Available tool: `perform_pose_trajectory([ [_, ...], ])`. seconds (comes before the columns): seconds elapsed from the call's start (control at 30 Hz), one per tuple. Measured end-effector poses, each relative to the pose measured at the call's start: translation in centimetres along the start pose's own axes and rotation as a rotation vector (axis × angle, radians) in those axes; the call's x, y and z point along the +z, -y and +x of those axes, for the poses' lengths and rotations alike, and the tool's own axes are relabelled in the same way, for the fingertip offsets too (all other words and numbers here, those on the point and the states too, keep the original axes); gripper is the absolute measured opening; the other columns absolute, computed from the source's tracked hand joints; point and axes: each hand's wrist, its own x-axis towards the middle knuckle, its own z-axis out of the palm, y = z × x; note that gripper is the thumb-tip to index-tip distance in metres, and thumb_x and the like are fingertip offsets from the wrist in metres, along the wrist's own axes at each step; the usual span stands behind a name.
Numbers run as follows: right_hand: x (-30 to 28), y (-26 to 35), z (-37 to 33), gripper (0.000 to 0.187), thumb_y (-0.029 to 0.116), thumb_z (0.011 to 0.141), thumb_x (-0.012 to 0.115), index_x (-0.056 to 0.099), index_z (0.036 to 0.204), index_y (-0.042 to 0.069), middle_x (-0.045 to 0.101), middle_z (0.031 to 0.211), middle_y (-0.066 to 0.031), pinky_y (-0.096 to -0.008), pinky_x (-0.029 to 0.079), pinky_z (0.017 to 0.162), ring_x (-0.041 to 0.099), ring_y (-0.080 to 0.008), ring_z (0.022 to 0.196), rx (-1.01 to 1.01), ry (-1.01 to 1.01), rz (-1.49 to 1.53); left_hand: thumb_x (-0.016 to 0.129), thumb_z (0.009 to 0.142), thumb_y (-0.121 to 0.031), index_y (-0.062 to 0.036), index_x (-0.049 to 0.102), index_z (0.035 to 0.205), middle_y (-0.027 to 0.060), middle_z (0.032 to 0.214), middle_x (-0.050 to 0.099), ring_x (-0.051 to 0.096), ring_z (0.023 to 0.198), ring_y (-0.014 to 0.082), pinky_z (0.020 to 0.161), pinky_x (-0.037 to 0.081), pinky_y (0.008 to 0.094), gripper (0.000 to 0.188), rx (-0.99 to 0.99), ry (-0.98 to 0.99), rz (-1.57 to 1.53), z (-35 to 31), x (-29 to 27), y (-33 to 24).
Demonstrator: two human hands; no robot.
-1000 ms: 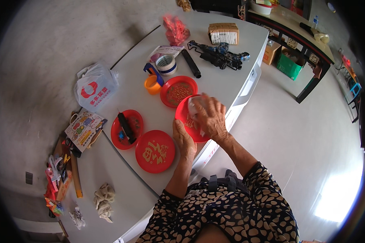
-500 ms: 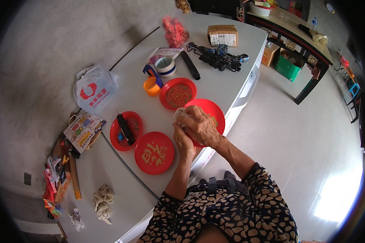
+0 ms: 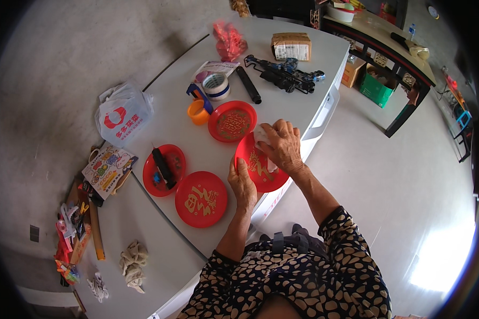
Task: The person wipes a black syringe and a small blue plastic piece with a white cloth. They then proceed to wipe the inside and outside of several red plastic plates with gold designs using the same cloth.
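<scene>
My left hand point(image 3: 242, 186) grips the left edge of a round red lid point(image 3: 261, 181) with gold decoration, its thumb over the rim. Pressed on the lid's upper part, my right hand point(image 3: 283, 146) is closed on a crumpled white cloth or tissue point(image 3: 261, 136); some white shows below the fingers too. The lid is held tilted over the table's edge. To the left lies a second red lid point(image 3: 201, 199) with gold print. Beyond it, a shallow red dish point(image 3: 179, 159) holds a black tool with a thin tip. Another red patterned dish point(image 3: 232, 122) sits just past my hands.
Farther back on the table point(image 3: 181, 80) are a tape roll point(image 3: 216, 86), an orange cup-like piece point(image 3: 198, 112), a black tube point(image 3: 248, 85), a black-blue folded device point(image 3: 287, 74) and a cardboard box point(image 3: 291, 47). A plastic bag point(image 3: 123, 114) and a rag point(image 3: 134, 266) lie left.
My right hand has moved right and up over the lid with the white cloth. My left hand has parted from it and holds the lid's left edge, which has tilted up.
</scene>
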Motion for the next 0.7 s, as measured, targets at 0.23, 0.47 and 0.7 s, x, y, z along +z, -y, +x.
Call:
perform_pose_trajectory([
  [0.23, -1.3, -0.3, -2.7, 0.051, 0.026, 0.067, 0.078, 0.061, 0.113, 0.012, 0.049, 0.096, -0.0074, -0.0391, 0.038, 0.076, 0.049, -0.0243, 0.091, 0.133, -0.082, -0.090, 0.043, 0.099, -0.038, 0.0004, 0.051, 0.119, 0.0090, 0.105, 0.061, 0.058, 0.091, 0.0139, 0.080, 0.049, 0.0280, 0.044, -0.011, -0.024, 0.049, -0.4, 0.1, -0.7],
  [0.47, 1.2, 1.4, -0.7, 0.052, 0.017, 0.067, 0.073, 0.057, 0.114, 0.005, 0.046, 0.100, -0.0117, -0.0378, 0.042, 0.077, 0.048, -0.0284, 0.091, -0.119, -0.126, -0.015, 0.049, 0.097, -0.034, -0.0009, 0.048, 0.125, 0.0105, 0.113, 0.059, 0.057, 0.100, 0.0175, 0.083, 0.050, 0.0311, 0.043, 0.020, 0.022, 0.051, 0.1, -0.6, 0.7],
  [0.7, -0.4, 2.1, 1.3, 0.047, 0.017, 0.062, 0.077, 0.062, 0.105, 0.008, 0.048, 0.103, -0.0085, -0.0385, 0.040, 0.080, 0.049, -0.0270, 0.095, -0.244, -0.064, 0.009, 0.046, 0.099, -0.029, -0.0008, 0.053, 0.120, 0.0068, 0.109, 0.060, 0.056, 0.095, 0.0132, 0.085, 0.048, 0.0291, 0.036, 0.025, -0.007, 0.009, -0.3, -0.4, 0.3],
])
